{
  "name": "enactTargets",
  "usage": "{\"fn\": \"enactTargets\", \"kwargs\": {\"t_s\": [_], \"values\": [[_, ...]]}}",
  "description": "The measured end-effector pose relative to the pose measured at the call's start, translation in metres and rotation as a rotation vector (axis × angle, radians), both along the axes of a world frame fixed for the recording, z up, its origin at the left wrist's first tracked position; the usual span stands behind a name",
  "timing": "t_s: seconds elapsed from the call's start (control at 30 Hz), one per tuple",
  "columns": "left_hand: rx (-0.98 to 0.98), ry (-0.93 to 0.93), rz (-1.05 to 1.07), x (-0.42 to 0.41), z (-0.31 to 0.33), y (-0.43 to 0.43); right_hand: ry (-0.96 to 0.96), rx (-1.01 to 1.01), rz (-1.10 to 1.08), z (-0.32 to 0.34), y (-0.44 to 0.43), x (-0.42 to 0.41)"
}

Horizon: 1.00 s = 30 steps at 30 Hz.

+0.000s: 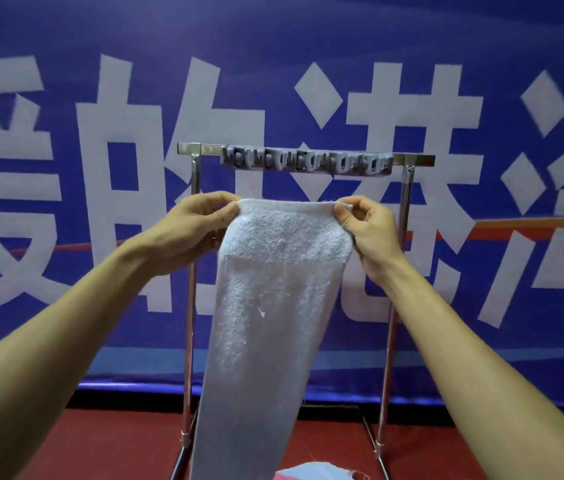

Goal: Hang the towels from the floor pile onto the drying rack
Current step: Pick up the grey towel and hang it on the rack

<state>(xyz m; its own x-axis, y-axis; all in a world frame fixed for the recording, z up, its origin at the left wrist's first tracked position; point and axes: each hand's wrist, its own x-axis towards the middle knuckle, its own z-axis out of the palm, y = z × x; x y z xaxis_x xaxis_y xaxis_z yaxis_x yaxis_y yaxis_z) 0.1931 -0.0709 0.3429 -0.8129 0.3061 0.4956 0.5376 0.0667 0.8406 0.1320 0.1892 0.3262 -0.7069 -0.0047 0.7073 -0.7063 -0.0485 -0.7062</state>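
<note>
One white towel (pixel 273 289) in left hand (pixel 197 226) and right hand (pixel 367 230), before rack (pixel 419 160).

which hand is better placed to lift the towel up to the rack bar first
Right, narrowly. The left hand and right hand each pinch a top corner of the towel below the bar, but the right's pinch looks nearer the clip row. Likely both lift together.

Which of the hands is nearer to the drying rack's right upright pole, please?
Right. The right hand pinches a top corner of the towel just beside the right pole; the left hand pinches the opposite corner, at the left pole.
</note>
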Motion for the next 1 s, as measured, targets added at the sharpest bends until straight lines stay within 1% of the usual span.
{"fn": "enactTargets", "kwargs": {"t_s": [0.07,0.13,0.17,0.23,0.27,0.33,0.47,0.67,0.73,0.87,1.0], "values": [[0.063,0.021,-0.028,0.001,0.009,0.008,0.002,-0.058,0.055,0.009,0.003,0.004],[0.086,0.051,0.064,-0.003,0.012,0.016,0.011,-0.08,0.034,0.014,0.006,0.003],[0.043,0.095,0.175,-0.008,0.011,0.019,0.021,-0.055,-0.031,0.014,0.007,0.001],[-0.125,0.237,0.445,-0.022,0.004,0.023,0.034,0.065,-0.242,0.007,0.009,-0.009],[-0.193,0.304,0.548,-0.028,-0.003,0.025,0.03,0.123,-0.33,0.002,0.008,-0.014],[-0.22,0.38,0.643,-0.041,-0.017,0.029,0.029,0.177,-0.423,-0.01,0.007,-0.022],[-0.224,0.372,0.653,-0.061,-0.049,0.03,0.026,0.269,-0.491,-0.033,0.011,-0.033],[-0.29,0.306,0.641,-0.091,-0.114,0.026,-0.125,0.344,-0.486,-0.091,0.012,-0.055],[-0.302,0.257,0.629,-0.1,-0.137,0.025,-0.196,0.324,-0.439,-0.112,0.012,-0.062],[-0.291,0.156,0.615,-0.118,-0.181,0.022,-0.268,0.291,-0.415,-0.152,0.009,-0.081],[-0.229,0.05,0.567,-0.126,-0.217,0.024,-0.383,0.268,-0.384,-0.189,0.008,-0.091]]}}
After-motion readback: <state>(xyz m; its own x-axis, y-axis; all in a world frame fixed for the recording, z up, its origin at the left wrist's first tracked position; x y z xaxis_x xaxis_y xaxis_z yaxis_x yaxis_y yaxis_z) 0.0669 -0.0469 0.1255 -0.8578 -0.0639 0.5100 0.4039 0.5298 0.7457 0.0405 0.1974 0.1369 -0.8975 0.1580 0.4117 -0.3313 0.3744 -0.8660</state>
